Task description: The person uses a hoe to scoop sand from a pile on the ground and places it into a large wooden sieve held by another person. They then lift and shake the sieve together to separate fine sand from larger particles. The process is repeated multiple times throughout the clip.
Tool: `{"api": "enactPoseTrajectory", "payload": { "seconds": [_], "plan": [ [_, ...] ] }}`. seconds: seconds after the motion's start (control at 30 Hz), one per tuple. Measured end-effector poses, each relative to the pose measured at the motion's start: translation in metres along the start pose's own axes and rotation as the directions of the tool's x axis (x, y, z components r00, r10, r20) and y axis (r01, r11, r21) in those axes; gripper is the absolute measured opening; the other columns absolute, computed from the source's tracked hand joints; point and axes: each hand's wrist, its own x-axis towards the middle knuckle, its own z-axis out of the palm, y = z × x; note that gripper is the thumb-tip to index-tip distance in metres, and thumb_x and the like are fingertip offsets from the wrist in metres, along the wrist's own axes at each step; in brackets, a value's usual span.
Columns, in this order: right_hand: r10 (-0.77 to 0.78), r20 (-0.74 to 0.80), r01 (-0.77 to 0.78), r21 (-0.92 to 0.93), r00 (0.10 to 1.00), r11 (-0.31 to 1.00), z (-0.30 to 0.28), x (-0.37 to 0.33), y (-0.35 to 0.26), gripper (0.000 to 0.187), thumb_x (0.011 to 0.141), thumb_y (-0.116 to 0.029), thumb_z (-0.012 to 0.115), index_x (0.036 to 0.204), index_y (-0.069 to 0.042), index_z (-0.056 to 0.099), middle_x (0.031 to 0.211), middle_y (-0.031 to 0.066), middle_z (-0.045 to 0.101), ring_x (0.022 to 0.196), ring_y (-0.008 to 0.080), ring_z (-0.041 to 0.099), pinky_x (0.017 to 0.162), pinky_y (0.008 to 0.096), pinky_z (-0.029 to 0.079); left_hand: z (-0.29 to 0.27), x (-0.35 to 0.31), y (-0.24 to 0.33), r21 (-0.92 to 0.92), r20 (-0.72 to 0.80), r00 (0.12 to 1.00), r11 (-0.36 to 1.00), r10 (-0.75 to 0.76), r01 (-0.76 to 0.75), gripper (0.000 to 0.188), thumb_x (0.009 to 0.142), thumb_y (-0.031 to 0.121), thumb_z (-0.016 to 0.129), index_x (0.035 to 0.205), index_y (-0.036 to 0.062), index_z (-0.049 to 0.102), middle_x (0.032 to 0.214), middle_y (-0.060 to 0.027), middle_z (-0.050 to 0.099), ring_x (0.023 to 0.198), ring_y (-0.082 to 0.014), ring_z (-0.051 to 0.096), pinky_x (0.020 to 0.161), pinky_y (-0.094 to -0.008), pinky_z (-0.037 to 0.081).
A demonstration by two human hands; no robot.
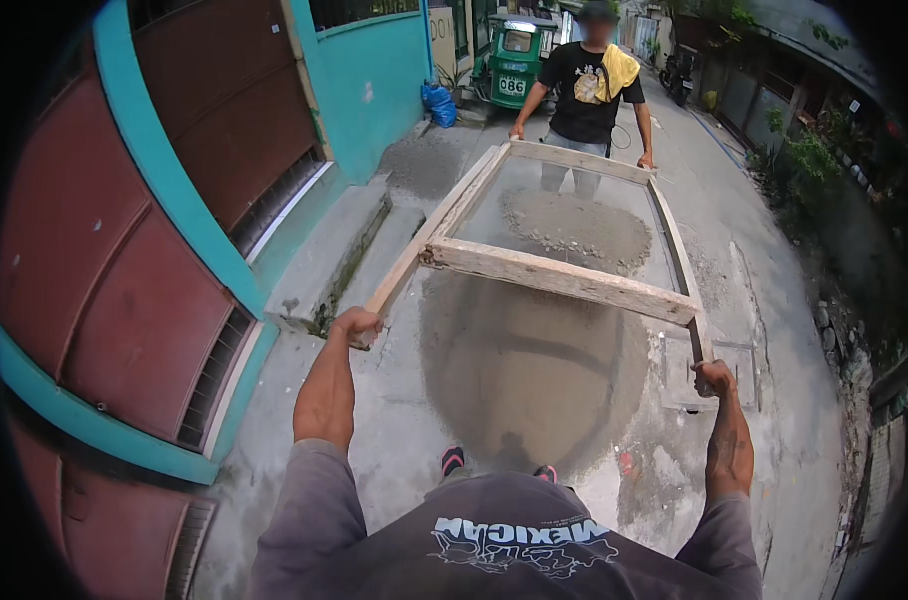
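A wooden-framed sand screen (pixel 564 275) is held up level over the ground, its long side rails ending in handles near me. My left hand (pixel 357 327) is closed around the left handle, and my right hand (pixel 714 378) grips the right one. Gravelly sand with small stones (pixel 579 228) lies on the mesh toward the far part. Across from me a co-worker in a black shirt, a yellow cloth on one shoulder, holds the far end with both hands. Below the screen spreads a mound of fine grey sand (pixel 524 390) on the concrete.
Concrete steps (pixel 339 245) and a teal wall (pixel 374 100) with brown gates stand at the left. A blue bag (pixel 439 104) and a green tricycle cab (pixel 514 65) are behind the co-worker. Plants (pixel 814 155) line the right side of the lane.
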Motion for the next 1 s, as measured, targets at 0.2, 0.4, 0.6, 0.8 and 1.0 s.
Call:
{"api": "enactPoseTrajectory", "payload": {
  "seconds": [0.2,0.4,0.6,0.8,1.0],
  "plan": [
    [-0.011,-0.012,0.012,0.045,1.0,0.999,0.031,-0.015,0.039,0.022,0.069,-0.014,0.06,0.068,0.006,0.051,0.055,0.0119,0.052,0.044,0.0197,0.052,0.036,0.0316,0.041,0.027,-0.018,-0.06,-0.065,-0.139,0.989,0.996,0.054,-0.064,0.016,0.059,0.015,0.059,0.068,0.0014,0.059,0.059,-0.0076,0.057,0.049,-0.0171,0.055,0.045,-0.0288,0.045],
    [0.097,0.011,-0.096,0.283,0.995,0.954,0.089,-0.123,0.256,0.014,0.067,-0.004,0.058,0.076,-0.003,0.048,0.052,0.0022,0.046,0.04,0.0127,0.046,0.035,0.0273,0.038,0.14,-0.081,-0.258,-0.153,-0.135,0.991,0.988,-0.026,0.005,0.022,0.056,0.015,0.063,0.07,-0.0013,0.058,0.063,-0.0094,0.059,0.055,-0.0171,0.057,0.05,-0.0287,0.045],
    [0.135,-0.101,-0.106,0.254,0.986,0.961,0.1,-0.137,0.298,0.016,0.066,-0.003,0.058,0.079,-0.002,0.049,0.051,0.0034,0.047,0.04,0.0148,0.048,0.035,0.0286,0.038,0.159,-0.079,-0.286,-0.086,-0.114,0.987,0.991,-0.112,0.103,0.022,0.057,0.016,0.062,0.072,0.0004,0.058,0.064,-0.0086,0.059,0.056,-0.0168,0.057,0.054,-0.03,0.045],
    [0.053,0.011,-0.054,0.233,0.999,0.971,0.06,-0.02,0.159,0.018,0.066,-0.012,0.062,0.057,-0.001,0.052,0.05,0.0086,0.051,0.04,0.0179,0.05,0.036,0.0312,0.039,0.089,0.022,-0.138,0.05,-0.141,0.983,0.992,0.118,-0.112,0.018,0.059,0.019,0.058,0.061,0.0017,0.06,0.058,-0.0078,0.058,0.051,-0.0183,0.057,0.048,-0.0302,0.045],
    [0.043,0.004,-0.043,0.015,0.999,0.999,0.007,0.009,-0.021,0.022,0.066,-0.015,0.062,0.065,0.005,0.054,0.055,0.0127,0.053,0.044,0.0199,0.052,0.038,0.0329,0.042,-0.027,0.022,-0.01,-0.036,-0.151,0.987,0.997,0.056,-0.062,0.015,0.057,0.011,0.062,0.069,0.0025,0.058,0.063,-0.0078,0.057,0.052,-0.0188,0.055,0.046,-0.0337,0.045]
  ]
}}
